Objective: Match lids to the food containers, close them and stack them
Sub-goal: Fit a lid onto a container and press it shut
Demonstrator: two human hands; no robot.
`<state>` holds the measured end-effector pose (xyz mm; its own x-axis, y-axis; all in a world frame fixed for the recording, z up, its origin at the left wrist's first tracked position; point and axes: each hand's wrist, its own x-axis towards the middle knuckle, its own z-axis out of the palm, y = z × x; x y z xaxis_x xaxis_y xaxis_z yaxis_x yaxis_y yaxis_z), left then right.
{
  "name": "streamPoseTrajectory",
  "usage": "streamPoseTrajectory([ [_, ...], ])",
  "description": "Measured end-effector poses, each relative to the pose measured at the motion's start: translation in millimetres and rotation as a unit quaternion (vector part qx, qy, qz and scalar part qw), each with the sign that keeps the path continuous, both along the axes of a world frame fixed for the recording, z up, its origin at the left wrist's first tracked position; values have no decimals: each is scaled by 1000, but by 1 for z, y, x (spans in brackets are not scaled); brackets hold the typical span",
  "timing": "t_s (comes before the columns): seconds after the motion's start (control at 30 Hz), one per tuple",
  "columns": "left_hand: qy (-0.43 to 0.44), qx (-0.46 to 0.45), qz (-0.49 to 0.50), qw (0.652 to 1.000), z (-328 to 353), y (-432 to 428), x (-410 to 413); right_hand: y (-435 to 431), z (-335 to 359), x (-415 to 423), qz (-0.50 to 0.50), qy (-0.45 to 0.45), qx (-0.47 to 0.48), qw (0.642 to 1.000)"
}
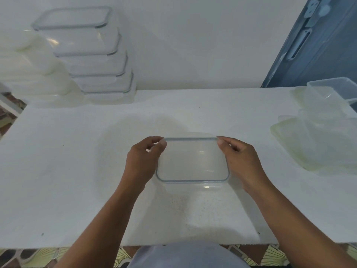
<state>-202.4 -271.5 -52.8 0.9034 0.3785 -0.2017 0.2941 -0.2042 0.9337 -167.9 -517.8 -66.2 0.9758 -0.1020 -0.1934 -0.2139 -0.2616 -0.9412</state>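
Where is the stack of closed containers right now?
In the head view, the stack of closed containers stands at the far left of the white table, against the wall, beside a milky white pile.

The white desk [58, 171] carries a clear container [193, 161] near its middle, with its lid on. At the back left stands a stack of closed containers [92, 55], and a blurred pile of white tubs [34, 70] sits just beside it. Along the right edge lie loose lids [301, 144] and an open tub [332, 89].
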Motion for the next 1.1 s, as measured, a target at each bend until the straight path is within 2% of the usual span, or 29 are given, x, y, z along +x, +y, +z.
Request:
streamPoseTrajectory([
  [0.2,45,-78,-53,995,13,2,8,-1,11,12,42,50,55,996],
  [0.3,63,-70,-38,995,18,-3,15,-4,21,16,62,124,94,986],
  [0.4,58,-38,-47,996,17,-6,15,-11,26,17,100,145,67,982],
  [0.5,47,-1,-55,997,17,1,13,-17,30,20,101,94,-6,990],
  [0.57,16,66,-39,997,18,8,14,-22,34,24,66,7,-69,995],
  [0.63,-49,170,-43,983,21,12,10,-25,40,21,73,-105,-138,982],
  [0.7,-135,263,-121,948,23,11,2,-24,46,13,156,-196,-187,950],
  [0.73,-164,308,-186,919,23,9,-3,-21,50,8,214,-221,-221,926],
  [0.8,-178,407,-325,835,22,4,-9,-14,56,0,334,-219,-299,867],
  [0.87,-132,473,-420,763,19,1,-11,-8,57,-4,438,-175,-369,801],
  [0.93,-74,509,-455,727,17,2,-10,-6,50,-5,491,-161,-436,737],
  [0.97,-58,521,-464,714,17,2,-9,-7,45,-4,497,-162,-458,719],
  [1.1,-34,542,-488,683,21,1,-7,-8,41,-3,505,-163,-483,697],
])
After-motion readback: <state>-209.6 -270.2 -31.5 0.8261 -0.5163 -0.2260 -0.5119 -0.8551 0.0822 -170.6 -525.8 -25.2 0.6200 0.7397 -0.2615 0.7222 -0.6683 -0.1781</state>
